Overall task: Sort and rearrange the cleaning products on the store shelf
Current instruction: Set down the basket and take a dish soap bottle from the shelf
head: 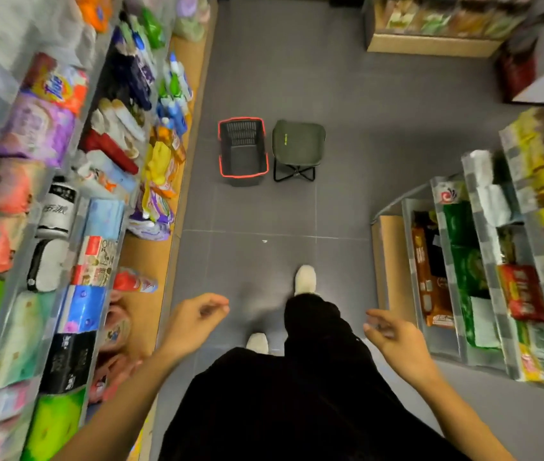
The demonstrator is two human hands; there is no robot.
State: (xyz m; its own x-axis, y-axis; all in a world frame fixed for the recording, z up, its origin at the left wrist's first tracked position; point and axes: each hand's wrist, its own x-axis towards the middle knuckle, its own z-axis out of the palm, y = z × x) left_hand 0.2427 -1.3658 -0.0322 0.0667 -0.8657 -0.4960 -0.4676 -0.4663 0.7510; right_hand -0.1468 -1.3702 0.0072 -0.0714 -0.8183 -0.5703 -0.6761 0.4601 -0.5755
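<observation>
I look down a store aisle from above. The shelf unit (150, 247) on my left holds cleaning products: blue and white spray bottles (174, 104), yellow and purple refill pouches (159, 181), and a Tide pack (59, 84) higher up. My left hand (197, 316) hangs over the floor beside the shelf's bottom board, fingers loosely curled, holding nothing. My right hand (393, 341) hangs over the aisle with relaxed fingers, also holding nothing. Neither hand touches a product.
A dark shopping basket (243, 149) with a red rim stands on the grey floor ahead, a small folding stool (298, 144) right of it. Snack shelves (470, 271) line the right side. My feet in white shoes (305, 279) stand in the aisle.
</observation>
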